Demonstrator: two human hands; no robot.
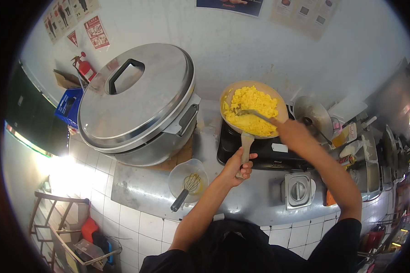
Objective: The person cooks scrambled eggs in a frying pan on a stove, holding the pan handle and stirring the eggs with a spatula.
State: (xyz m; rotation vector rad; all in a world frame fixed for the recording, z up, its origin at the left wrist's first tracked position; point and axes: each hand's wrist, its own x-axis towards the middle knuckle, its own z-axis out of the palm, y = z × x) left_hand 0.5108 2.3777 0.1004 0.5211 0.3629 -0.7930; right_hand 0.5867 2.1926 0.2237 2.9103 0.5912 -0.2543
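Note:
My left hand is wrapped round the beige handle of a frying pan, which sits on a black portable stove. Yellow scrambled eggs in small lumps cover much of the pan's inside. My right hand, a little blurred, grips the handle of a spatula. Its head is in the eggs at the left side of the pan. Left of my left forearm, a whisk leans in a translucent bowl with traces of yellow liquid.
A very large lidded pot stands left of the stove. Right of it are a wok-like pan, a lidded steel container and a bottle of yellowish liquid. A fire extinguisher is by the wall.

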